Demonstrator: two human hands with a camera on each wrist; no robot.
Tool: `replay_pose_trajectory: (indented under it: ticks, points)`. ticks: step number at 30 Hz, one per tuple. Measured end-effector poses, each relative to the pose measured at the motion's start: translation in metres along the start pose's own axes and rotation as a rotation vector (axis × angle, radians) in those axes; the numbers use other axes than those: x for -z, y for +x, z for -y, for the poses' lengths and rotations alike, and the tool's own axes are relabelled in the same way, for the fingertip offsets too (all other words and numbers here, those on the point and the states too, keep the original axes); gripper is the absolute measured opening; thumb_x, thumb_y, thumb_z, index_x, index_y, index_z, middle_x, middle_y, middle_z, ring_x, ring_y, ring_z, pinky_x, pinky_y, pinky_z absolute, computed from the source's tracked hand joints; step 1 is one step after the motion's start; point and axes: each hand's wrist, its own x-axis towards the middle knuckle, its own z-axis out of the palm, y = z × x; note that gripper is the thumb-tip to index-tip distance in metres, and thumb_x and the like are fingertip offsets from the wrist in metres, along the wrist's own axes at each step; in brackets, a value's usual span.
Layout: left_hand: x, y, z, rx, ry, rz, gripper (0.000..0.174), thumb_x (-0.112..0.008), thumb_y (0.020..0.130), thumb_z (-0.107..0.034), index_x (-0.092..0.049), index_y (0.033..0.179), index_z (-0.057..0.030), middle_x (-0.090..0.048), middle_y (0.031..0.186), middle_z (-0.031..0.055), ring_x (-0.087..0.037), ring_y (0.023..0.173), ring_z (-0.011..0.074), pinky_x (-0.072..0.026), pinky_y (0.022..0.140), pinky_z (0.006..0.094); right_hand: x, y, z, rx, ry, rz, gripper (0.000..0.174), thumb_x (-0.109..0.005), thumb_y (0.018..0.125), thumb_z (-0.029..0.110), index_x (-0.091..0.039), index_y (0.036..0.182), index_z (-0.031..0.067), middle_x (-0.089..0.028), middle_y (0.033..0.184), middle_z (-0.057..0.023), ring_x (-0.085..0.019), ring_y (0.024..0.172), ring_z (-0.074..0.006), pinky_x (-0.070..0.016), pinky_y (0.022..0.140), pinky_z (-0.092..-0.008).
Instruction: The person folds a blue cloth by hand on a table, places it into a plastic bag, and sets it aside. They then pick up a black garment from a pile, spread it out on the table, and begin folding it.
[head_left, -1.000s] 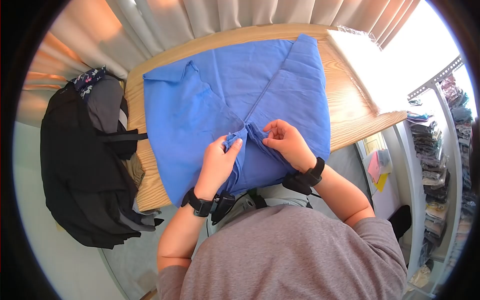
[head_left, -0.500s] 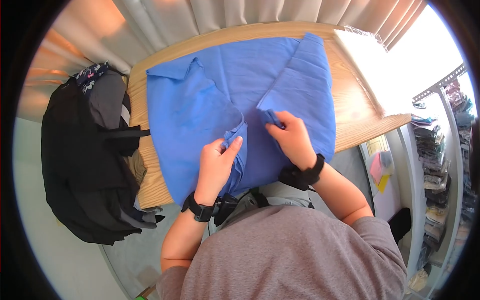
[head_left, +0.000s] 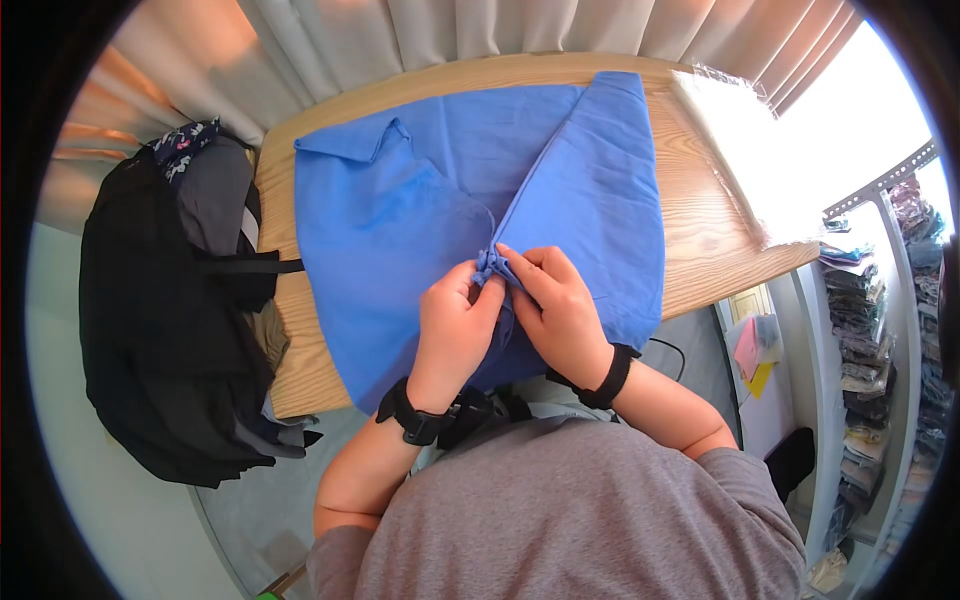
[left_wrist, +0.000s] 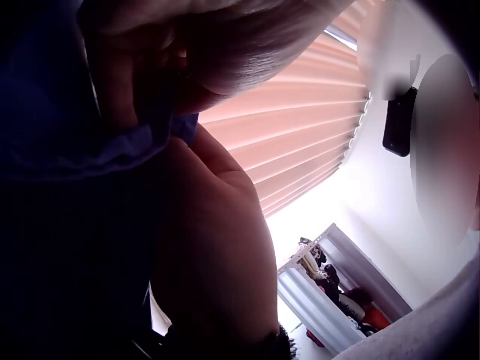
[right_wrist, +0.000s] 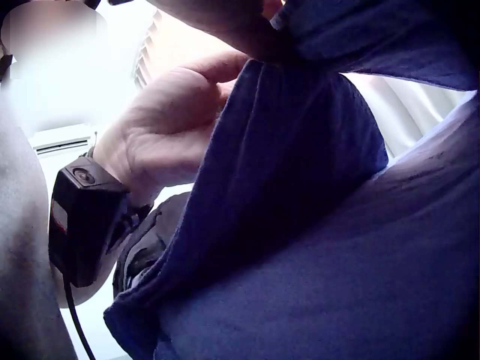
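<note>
A large blue cloth (head_left: 380, 240) lies spread with folds, its near side gathered up between both hands. My left hand (head_left: 455, 325) pinches the bunched edge (head_left: 487, 266) between thumb and fingers. Right beside it, my right hand (head_left: 562, 312) pinches the same bunch from the other side, fingertips close to the left ones. A long diagonal fold runs from the bunch to the far right corner. In the right wrist view, the left hand (right_wrist: 161, 135) is behind a hanging fold of cloth (right_wrist: 262, 172). The left wrist view is dark around the pinched edge.
The cloth rests on a wooden table (head_left: 690, 215). Dark clothes (head_left: 170, 330) are heaped at its left side. A clear plastic-wrapped white stack (head_left: 745, 150) lies at the far right. Shelves of packed clothing (head_left: 865, 340) stand to the right, and a curtain (head_left: 420, 30) hangs behind.
My right hand moved away to the right with a cloth edge, then came back left to meet my left hand. The two edges now meet in one bunch.
</note>
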Motion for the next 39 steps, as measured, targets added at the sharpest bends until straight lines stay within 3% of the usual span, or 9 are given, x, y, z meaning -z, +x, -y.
replay_pose_trajectory:
  ticks: [7,9,17,21,26,29,34,37,39]
  points:
    - [-0.003,0.002,0.0,-0.05,-0.25,-0.022,0.023,-0.059,0.085,-0.018,-0.059,0.083,0.0044,-0.053,0.06,-0.0011,-0.046,0.055,0.004,-0.0367,0.048,0.0234,0.001,0.0,0.005,0.059,-0.085,0.04,0.044,-0.055,0.074,-0.006,-0.052,0.118,-0.0015,-0.052,0.098,-0.0154,-0.052,0.088,-0.03,-0.0451,0.077,-0.0365]
    - [0.005,0.007,-0.015,0.086,-0.15,0.13,0.032,-0.056,0.09,-0.03,-0.059,0.097,0.0006,-0.06,0.083,0.001,-0.055,0.073,0.0052,-0.0481,0.059,0.021,0.002,-0.001,0.004,0.06,-0.069,0.045,0.045,-0.055,0.073,-0.007,-0.052,0.118,-0.0023,-0.051,0.1,-0.0158,-0.052,0.089,-0.0304,-0.045,0.078,-0.0369]
    - [0.021,0.039,-0.038,0.191,0.038,0.361,0.024,-0.052,0.092,-0.028,-0.056,0.095,-0.0044,-0.057,0.081,-0.0016,-0.053,0.07,0.0047,-0.0429,0.053,0.0186,0.045,-0.012,0.006,0.045,0.042,0.021,0.031,-0.06,0.074,-0.005,-0.06,0.104,0.0015,-0.059,0.099,-0.0133,-0.058,0.088,-0.028,-0.0466,0.077,-0.034]
    - [0.035,0.048,-0.091,0.025,-0.063,0.252,0.022,-0.05,0.092,-0.024,-0.055,0.094,-0.0033,-0.056,0.081,-0.001,-0.052,0.068,0.0069,-0.0437,0.058,0.0219,0.062,-0.029,0.019,0.153,0.199,0.214,0.021,-0.057,0.08,0.0,-0.06,0.101,0.0022,-0.059,0.101,-0.0124,-0.057,0.092,-0.0279,-0.0461,0.08,-0.035]
    - [0.073,0.086,-0.134,-0.178,-0.307,0.12,0.016,-0.053,0.091,-0.019,-0.059,0.095,-0.005,-0.059,0.081,-0.0006,-0.055,0.069,0.0073,-0.0452,0.06,0.021,0.029,-0.049,0.005,0.088,0.07,0.46,0.052,-0.05,0.09,0.014,-0.029,0.133,-0.0055,-0.037,0.133,-0.0268,-0.041,0.121,-0.038,-0.0336,0.102,-0.0397]
    - [0.105,0.109,-0.165,-0.275,-0.339,0.04,0.017,-0.052,0.091,-0.016,-0.06,0.096,-0.0016,-0.062,0.085,0.0037,-0.058,0.073,0.0107,-0.0482,0.063,0.022,0.019,-0.053,0.002,0.076,0.02,0.485,0.051,-0.048,0.091,0.016,-0.029,0.133,-0.0056,-0.037,0.133,-0.0277,-0.041,0.121,-0.0376,-0.034,0.102,-0.0398]
    - [0.182,0.149,-0.22,-0.478,-0.328,0.153,0.018,-0.051,0.092,-0.018,-0.06,0.094,-0.0023,-0.063,0.087,0.0051,-0.059,0.081,0.0135,-0.0476,0.077,0.0281,0.032,-0.032,-0.001,0.224,-0.366,0.287,0.05,-0.046,0.088,0.047,-0.061,0.104,0.002,-0.062,0.093,-0.0136,-0.052,0.103,-0.0286,-0.0247,0.105,-0.0468]
    - [0.215,0.134,-0.248,-0.664,-0.385,0.243,0.018,-0.049,0.092,-0.014,-0.059,0.094,0.001,-0.063,0.088,0.0069,-0.059,0.083,0.0148,-0.0482,0.08,0.0271,0.076,-0.008,0.008,0.08,-0.692,0.41,0.051,-0.049,0.085,0.05,-0.063,0.099,0.0035,-0.06,0.09,-0.0116,-0.053,0.101,-0.0266,-0.019,0.106,-0.0515]
    - [0.222,0.13,-0.263,-0.687,-0.428,0.061,0.018,-0.05,0.092,-0.013,-0.06,0.094,0.0016,-0.062,0.087,0.007,-0.059,0.08,0.0146,-0.0496,0.075,0.0259,0.105,0.004,-0.004,0.267,-0.724,0.096,0.051,-0.054,0.081,0.054,-0.064,0.093,0.0053,-0.059,0.088,-0.01,-0.053,0.1,-0.025,-0.0144,0.107,-0.0543]
